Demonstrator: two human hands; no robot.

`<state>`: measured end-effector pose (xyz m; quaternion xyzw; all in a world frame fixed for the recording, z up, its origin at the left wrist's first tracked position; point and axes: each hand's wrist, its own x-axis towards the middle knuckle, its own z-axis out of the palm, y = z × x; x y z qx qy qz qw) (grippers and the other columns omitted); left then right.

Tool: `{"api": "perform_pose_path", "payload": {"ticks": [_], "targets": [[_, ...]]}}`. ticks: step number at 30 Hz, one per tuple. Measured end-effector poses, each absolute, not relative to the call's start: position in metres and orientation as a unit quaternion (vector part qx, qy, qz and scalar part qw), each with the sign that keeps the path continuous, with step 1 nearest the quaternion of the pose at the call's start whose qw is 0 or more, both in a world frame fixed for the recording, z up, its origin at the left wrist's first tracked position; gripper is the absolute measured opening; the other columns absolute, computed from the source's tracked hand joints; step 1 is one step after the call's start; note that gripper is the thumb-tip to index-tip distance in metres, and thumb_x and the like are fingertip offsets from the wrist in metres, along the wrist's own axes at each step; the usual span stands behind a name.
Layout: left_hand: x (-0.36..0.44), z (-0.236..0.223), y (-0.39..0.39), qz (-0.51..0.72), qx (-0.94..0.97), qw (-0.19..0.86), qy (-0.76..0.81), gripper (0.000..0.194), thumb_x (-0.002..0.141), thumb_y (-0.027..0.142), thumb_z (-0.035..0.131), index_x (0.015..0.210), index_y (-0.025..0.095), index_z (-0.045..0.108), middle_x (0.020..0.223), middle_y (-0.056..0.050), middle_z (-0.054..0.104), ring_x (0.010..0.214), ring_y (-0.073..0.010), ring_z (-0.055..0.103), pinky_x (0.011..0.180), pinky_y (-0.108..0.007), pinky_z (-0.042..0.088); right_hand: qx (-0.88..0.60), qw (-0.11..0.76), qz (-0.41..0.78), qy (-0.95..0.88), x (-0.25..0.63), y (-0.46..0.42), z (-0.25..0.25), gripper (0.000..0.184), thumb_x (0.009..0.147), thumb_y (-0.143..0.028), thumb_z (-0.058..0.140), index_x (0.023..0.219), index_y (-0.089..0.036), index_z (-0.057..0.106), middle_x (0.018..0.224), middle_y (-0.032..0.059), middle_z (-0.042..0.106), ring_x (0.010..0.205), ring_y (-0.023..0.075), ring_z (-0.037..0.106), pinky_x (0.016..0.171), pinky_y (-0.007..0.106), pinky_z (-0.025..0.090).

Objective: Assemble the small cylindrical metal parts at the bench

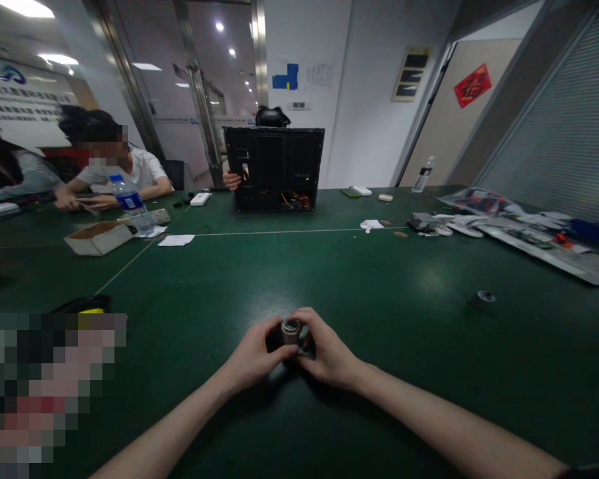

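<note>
The left hand and right hand are together, both clamped on a short metal cylinder, its open end facing up. Beneath and around them spreads a dark green counter. Off to the right of the right hand sits a dark round fitting. Farther ahead on that side lies a long spread of plastic bags and parts. Ahead and left of the hands are a white cardboard box, loose paper and a water bottle, with a seated person in a white shirt beyond. Straight ahead, at the far edge, stands a black computer case with colored wires inside, another person's hand at its side. Behind it rise glass partitions and white walls, and a red paper sign hangs on a door to the right.
</note>
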<state>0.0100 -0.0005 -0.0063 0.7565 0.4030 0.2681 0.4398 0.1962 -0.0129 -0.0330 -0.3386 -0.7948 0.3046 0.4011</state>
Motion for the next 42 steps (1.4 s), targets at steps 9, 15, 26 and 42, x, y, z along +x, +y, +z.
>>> {"api": "perform_pose_path", "payload": {"ticks": [9, 15, 26, 42], "targets": [[0.011, 0.0, -0.002, 0.267, 0.776, 0.4, 0.409, 0.024, 0.074, 0.018, 0.064, 0.098, 0.015, 0.059, 0.093, -0.004, 0.066, 0.084, -0.0193, 0.06, 0.076, -0.027, 0.045, -0.32, 0.383, 0.311, -0.809, 0.199, -0.017, -0.014, 0.05, 0.069, -0.007, 0.058, 0.115, -0.022, 0.047, 0.115, 0.0082, 0.046, 0.1, 0.0192, 0.051, 0.082, 0.03, 0.047], [0.012, -0.001, -0.005, 0.249, 0.79, 0.39, 0.403, 0.024, 0.075, 0.018, 0.062, 0.099, 0.016, 0.059, 0.096, -0.005, 0.066, 0.085, -0.019, 0.059, 0.076, -0.026, 0.045, -0.33, 0.399, 0.329, -0.789, 0.198, -0.014, -0.015, 0.023, 0.082, -0.019, 0.056, 0.105, -0.021, 0.056, 0.105, 0.0058, 0.053, 0.091, 0.0163, 0.054, 0.077, 0.028, 0.046], [0.011, 0.003, -0.004, 0.214, 0.811, 0.367, 0.402, 0.021, 0.075, 0.021, 0.063, 0.096, 0.015, 0.061, 0.091, -0.005, 0.064, 0.081, -0.0189, 0.056, 0.074, -0.026, 0.044, -0.343, 0.422, 0.34, -0.767, 0.196, -0.013, -0.016, 0.01, 0.085, -0.024, 0.056, 0.092, -0.019, 0.059, 0.091, 0.0042, 0.057, 0.083, 0.015, 0.056, 0.07, 0.026, 0.045], [0.01, 0.001, -0.004, 0.213, 0.816, 0.36, 0.399, 0.022, 0.075, 0.022, 0.063, 0.096, 0.015, 0.06, 0.091, -0.004, 0.063, 0.081, -0.0186, 0.056, 0.072, -0.025, 0.043, -0.347, 0.451, 0.341, -0.748, 0.192, -0.014, -0.012, 0.006, 0.085, -0.021, 0.055, 0.088, -0.019, 0.06, 0.089, 0.0037, 0.058, 0.081, 0.0146, 0.056, 0.07, 0.026, 0.045]]}}
